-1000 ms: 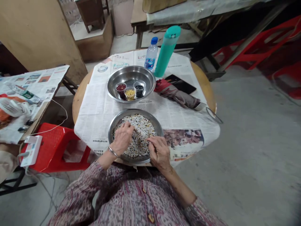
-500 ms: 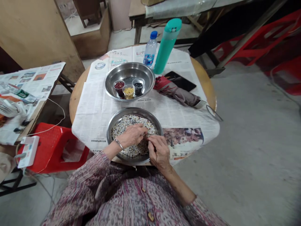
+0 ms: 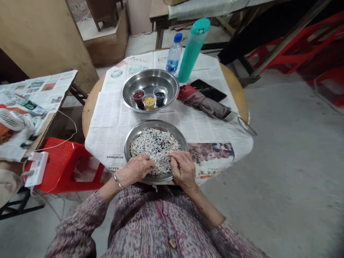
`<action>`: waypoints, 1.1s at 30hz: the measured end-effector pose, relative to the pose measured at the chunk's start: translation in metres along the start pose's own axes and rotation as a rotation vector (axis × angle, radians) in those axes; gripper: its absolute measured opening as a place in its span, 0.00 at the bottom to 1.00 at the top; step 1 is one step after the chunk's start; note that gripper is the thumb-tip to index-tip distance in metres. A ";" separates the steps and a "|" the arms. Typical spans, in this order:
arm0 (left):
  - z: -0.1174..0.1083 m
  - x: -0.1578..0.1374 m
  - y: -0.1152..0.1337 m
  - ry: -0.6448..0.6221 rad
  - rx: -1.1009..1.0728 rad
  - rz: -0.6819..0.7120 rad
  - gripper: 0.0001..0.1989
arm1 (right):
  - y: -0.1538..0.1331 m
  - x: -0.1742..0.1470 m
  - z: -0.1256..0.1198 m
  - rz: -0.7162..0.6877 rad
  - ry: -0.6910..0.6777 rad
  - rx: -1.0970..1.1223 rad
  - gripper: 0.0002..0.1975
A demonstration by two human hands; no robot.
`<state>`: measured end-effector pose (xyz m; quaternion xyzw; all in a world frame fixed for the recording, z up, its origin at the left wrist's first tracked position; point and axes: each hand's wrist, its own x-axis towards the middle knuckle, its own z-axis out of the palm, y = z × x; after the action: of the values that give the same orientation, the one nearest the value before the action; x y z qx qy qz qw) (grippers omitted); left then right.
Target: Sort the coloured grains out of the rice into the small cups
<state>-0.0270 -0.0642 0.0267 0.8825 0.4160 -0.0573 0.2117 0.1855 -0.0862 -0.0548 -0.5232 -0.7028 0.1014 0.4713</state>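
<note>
A steel pan [image 3: 131,135] full of mixed white and dark grains [image 3: 156,145] sits at the near edge of a round table. My left hand [image 3: 135,169] rests on the pan's near rim with fingers curled onto the grains. My right hand [image 3: 183,167] lies at the pan's near right side, fingertips pinched in the grains. Whether either hand holds grains is too small to tell. Behind it a second steel bowl [image 3: 169,80] holds three small cups: red beans [image 3: 138,95], yellow beans [image 3: 149,101], black beans [image 3: 159,95].
Newspaper [image 3: 113,118] covers the table. At the back stand a water bottle [image 3: 173,57] and a teal flask [image 3: 192,48]. A folded umbrella [image 3: 204,104] and a dark phone [image 3: 212,91] lie right. A red stool [image 3: 61,165] and a side table with a fan [image 3: 13,120] stand left.
My left hand has pulled back from the middle of the grains to the pan's near rim. My right hand has stayed at the near right side.
</note>
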 end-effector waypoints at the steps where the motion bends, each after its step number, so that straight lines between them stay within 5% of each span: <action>1: 0.000 0.003 0.002 0.007 0.031 -0.031 0.08 | 0.000 0.000 0.000 -0.002 0.001 -0.005 0.12; 6: -0.011 0.022 0.009 0.167 0.121 -0.226 0.07 | -0.001 0.001 0.000 -0.029 0.011 -0.007 0.11; 13: -0.008 0.057 0.004 0.199 0.117 0.016 0.13 | -0.002 0.003 -0.001 -0.044 0.015 -0.006 0.11; 22: -0.010 0.054 -0.021 0.253 0.123 -0.226 0.13 | -0.001 0.003 0.000 -0.044 0.020 0.031 0.12; 26: -0.015 0.062 -0.016 0.368 0.172 -0.201 0.14 | 0.000 0.003 0.000 -0.047 0.017 0.024 0.12; 33: -0.010 0.079 0.003 0.220 0.234 -0.078 0.14 | -0.001 0.004 -0.001 -0.061 0.012 0.001 0.11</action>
<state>0.0258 -0.0053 0.0145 0.8854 0.4609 -0.0164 0.0580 0.1855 -0.0840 -0.0510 -0.5020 -0.7156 0.0841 0.4784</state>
